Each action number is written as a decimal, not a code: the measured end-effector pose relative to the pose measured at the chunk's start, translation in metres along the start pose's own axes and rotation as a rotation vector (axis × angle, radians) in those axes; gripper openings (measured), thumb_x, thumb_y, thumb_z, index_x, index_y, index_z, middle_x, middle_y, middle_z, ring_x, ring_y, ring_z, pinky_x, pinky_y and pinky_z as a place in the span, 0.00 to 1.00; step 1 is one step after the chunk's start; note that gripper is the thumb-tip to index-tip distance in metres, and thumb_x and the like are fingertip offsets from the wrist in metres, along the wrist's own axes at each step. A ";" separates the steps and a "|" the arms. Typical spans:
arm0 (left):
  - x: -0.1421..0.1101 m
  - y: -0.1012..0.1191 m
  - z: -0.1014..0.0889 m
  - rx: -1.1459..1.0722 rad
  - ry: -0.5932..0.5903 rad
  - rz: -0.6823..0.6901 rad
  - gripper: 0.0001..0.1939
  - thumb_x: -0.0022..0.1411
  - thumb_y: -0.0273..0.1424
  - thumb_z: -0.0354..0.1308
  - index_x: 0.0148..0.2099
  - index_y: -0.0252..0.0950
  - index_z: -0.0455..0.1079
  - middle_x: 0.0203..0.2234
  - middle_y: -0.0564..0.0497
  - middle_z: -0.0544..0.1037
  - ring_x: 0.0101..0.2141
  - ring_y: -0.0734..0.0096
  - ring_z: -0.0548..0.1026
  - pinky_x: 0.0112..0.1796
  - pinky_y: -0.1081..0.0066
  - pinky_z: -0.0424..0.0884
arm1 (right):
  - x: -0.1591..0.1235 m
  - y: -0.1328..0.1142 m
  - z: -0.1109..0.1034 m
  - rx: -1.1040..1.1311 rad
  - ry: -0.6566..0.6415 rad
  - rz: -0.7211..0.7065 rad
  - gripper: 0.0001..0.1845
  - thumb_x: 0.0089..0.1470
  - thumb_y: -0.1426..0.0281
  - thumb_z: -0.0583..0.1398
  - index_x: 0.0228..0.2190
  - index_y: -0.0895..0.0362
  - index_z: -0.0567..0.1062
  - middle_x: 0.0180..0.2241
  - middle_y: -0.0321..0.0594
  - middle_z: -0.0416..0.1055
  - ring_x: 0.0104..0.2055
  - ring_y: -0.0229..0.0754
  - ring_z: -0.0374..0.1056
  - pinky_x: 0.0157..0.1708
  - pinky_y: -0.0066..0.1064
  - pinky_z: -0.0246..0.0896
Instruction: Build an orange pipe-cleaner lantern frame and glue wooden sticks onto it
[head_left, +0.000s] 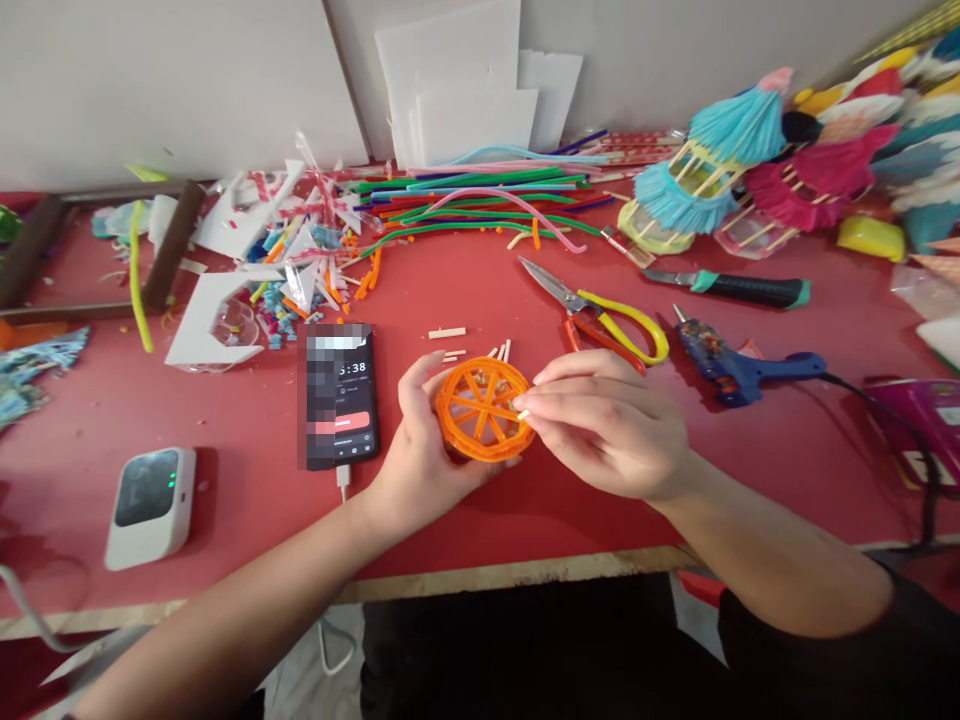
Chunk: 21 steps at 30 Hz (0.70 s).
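Observation:
My left hand (427, 445) is wrapped round an orange spoked wheel (486, 408), held above the red table near its front edge. The wheel looks made of bent craft strips, with spokes crossing at a hub. At its right rim, my right hand (607, 420) pinches a short pale stick (523, 414) between thumb and fingertips. Whether the stick touches the wheel I cannot tell. Just behind the wheel lie several cut stick pieces (504, 350), and another short stick (447, 333) lies farther back.
Scissors (577, 297), a craft knife (735, 287) and a glue gun (739, 365) lie to the right. Left are a phone (341, 395) and a white device (152, 505). Behind lie coloured pipe cleaners (480, 195) and scraps (300, 260); crepe-paper models (720, 165) stand back right.

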<state>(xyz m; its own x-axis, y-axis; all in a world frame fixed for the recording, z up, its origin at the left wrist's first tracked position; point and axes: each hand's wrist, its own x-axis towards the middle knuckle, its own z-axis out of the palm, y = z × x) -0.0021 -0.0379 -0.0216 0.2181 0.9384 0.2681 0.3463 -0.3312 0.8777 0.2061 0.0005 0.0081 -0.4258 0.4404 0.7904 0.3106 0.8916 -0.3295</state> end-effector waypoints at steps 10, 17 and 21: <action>-0.011 0.029 -0.062 0.421 -0.143 0.052 0.49 0.58 0.28 0.60 0.73 0.41 0.37 0.68 0.31 0.54 0.67 0.32 0.59 0.57 0.33 0.70 | -0.005 0.000 0.003 -0.030 0.035 0.025 0.19 0.54 0.79 0.66 0.47 0.53 0.75 0.34 0.38 0.82 0.39 0.43 0.75 0.40 0.38 0.76; 0.008 0.001 -0.091 0.873 0.089 -0.015 0.52 0.57 0.40 0.68 0.73 0.39 0.40 0.67 0.31 0.57 0.65 0.25 0.59 0.60 0.29 0.59 | -0.004 0.002 0.005 -0.026 0.071 0.005 0.22 0.55 0.79 0.64 0.50 0.51 0.74 0.33 0.35 0.81 0.36 0.41 0.75 0.40 0.38 0.76; 0.019 -0.018 -0.087 0.941 0.096 -0.148 0.51 0.53 0.42 0.67 0.71 0.30 0.47 0.64 0.20 0.59 0.60 0.13 0.62 0.50 0.20 0.62 | -0.003 0.003 0.004 -0.043 0.065 -0.003 0.22 0.55 0.79 0.64 0.50 0.51 0.74 0.33 0.35 0.81 0.36 0.41 0.75 0.40 0.38 0.75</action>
<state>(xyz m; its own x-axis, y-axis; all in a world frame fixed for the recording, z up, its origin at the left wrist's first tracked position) -0.0835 -0.0055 0.0018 0.0517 0.9674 0.2479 0.9648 -0.1125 0.2378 0.2047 0.0026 0.0026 -0.3712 0.4284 0.8238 0.3464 0.8870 -0.3052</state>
